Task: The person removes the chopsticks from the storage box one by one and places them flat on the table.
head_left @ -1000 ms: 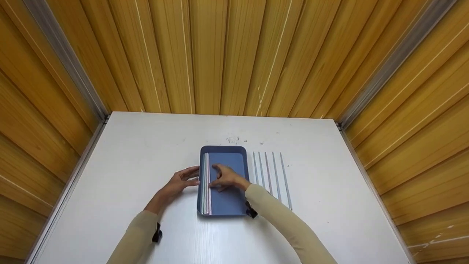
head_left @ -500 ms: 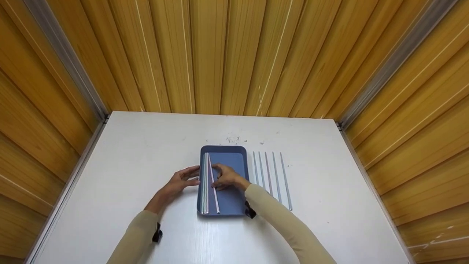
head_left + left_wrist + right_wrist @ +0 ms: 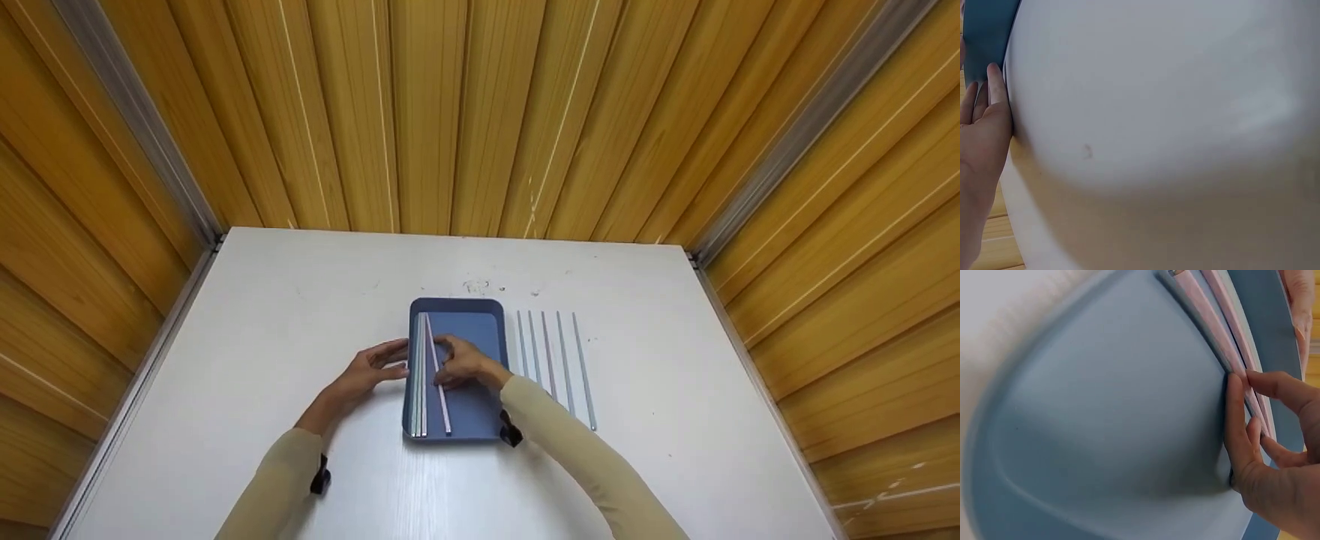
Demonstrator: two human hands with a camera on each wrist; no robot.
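My right hand [image 3: 466,364] pinches a pink chopstick [image 3: 444,409] between thumb and finger inside the blue tray [image 3: 472,426]. This chopstick slants, its near end swung away from the row of chopsticks [image 3: 419,382] along the tray's left wall. In the right wrist view, the thumb and forefinger press on the pink stick [image 3: 1207,312], with another pink one beside it. My left hand [image 3: 364,373] rests against the tray's left outer side, fingers extended. The left wrist view has those fingertips [image 3: 996,81] at the tray wall [image 3: 988,36].
Several more chopsticks [image 3: 564,352] lie spaced side by side on the white table [image 3: 315,300], right of the tray; the right forearm [image 3: 577,457] overlaps some near ends. Wood-patterned panels [image 3: 427,112] stand behind and at both sides.
The near end of the pinched pink chopstick has swung right, away from the row, with the right hand's fingers shifting slightly right. The left hand and tray have stayed put.
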